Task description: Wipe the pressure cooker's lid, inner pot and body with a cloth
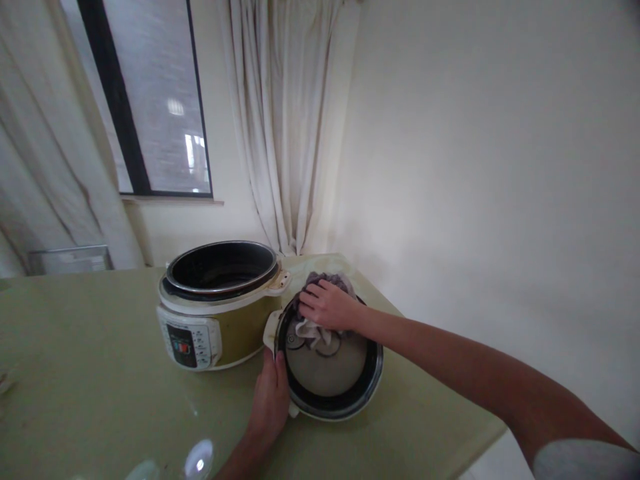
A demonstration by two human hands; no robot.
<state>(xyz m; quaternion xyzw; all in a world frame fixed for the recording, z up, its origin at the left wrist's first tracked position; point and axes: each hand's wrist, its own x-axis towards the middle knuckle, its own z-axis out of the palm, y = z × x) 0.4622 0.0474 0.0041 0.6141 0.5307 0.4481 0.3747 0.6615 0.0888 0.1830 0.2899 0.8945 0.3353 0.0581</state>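
A round pressure cooker lid [327,370] lies with its metal inner side and dark sealing ring facing up, tilted towards me. My left hand [273,397] grips its left edge just below a white side handle, with the thumb along the rim. Bunched under my right hand [330,307] is a grey and white cloth [317,331], pressed against the upper part of the lid's inside. The right fingers are curled over the cloth. To the left stands the electric pressure cooker [245,333], without its lid, its dark inner pot [223,267] showing.
The glossy pale green table [100,340] carries both cooker and lid, and its right edge runs close by the lid. Behind are a curtain [287,133], a dark-framed window [155,100] and a white wall [490,167] along the right.
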